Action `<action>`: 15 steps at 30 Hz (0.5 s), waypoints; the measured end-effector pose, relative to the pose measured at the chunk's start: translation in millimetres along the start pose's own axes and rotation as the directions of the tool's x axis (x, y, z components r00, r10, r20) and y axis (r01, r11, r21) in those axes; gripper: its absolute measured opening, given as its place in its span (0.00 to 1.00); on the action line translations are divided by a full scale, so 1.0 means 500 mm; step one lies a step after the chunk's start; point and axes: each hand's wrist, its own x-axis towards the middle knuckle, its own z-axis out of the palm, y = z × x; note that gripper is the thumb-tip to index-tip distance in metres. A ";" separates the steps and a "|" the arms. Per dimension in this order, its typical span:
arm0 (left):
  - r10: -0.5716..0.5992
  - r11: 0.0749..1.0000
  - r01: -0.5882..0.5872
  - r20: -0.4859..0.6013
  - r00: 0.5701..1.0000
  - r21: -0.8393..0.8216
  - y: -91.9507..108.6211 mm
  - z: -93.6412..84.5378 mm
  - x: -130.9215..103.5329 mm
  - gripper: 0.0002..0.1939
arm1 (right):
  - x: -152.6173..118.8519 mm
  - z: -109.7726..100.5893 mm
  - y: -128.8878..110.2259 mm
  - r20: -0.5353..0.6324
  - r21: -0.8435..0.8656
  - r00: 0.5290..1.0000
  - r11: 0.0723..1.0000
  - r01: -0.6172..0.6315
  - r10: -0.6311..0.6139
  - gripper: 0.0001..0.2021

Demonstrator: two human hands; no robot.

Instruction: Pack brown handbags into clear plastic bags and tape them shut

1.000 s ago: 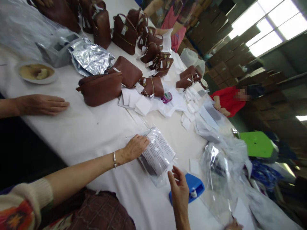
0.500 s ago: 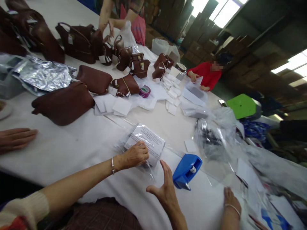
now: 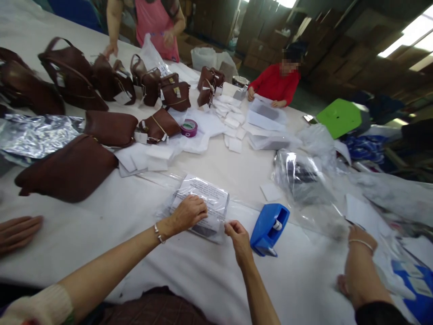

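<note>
My left hand [image 3: 188,212] presses flat on a clear plastic bag [image 3: 201,205] that holds a printed white sheet over something dark, lying on the white table [image 3: 111,216]. My right hand [image 3: 237,232] pinches the bag's near right corner. A blue tape dispenser [image 3: 269,229] stands just right of my right hand. A bracelet is on my left wrist.
Several brown leather bags [image 3: 69,174] and white paper slips [image 3: 145,155] cover the far left; a purple tape roll [image 3: 188,127] sits among them. Crumpled clear plastic [image 3: 304,185] lies to the right. Other people's hands are at the left edge [image 3: 16,232] and lower right [image 3: 360,243]. A person in red [image 3: 275,83] works opposite.
My right hand has come down from open in the air and closed on the bag's corner. My view has shifted, and the bag now lies flatter under my left hand.
</note>
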 end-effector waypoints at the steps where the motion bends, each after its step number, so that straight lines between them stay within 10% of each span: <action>1: -0.020 1.000 0.020 0.002 1.000 -0.010 0.001 0.001 0.002 0.09 | 0.004 0.004 0.001 -0.008 0.035 1.000 0.999 -0.011 0.011 0.20; 9: -0.082 0.981 0.090 0.056 0.995 -0.174 -0.025 0.000 0.014 0.09 | 0.027 0.052 0.042 -0.217 0.113 0.973 0.992 -0.055 0.078 0.24; 15: -0.053 0.996 0.053 -0.011 0.999 0.071 -0.030 -0.004 0.017 0.09 | 0.054 0.071 0.063 -0.290 -0.008 0.952 0.995 -0.104 0.098 0.24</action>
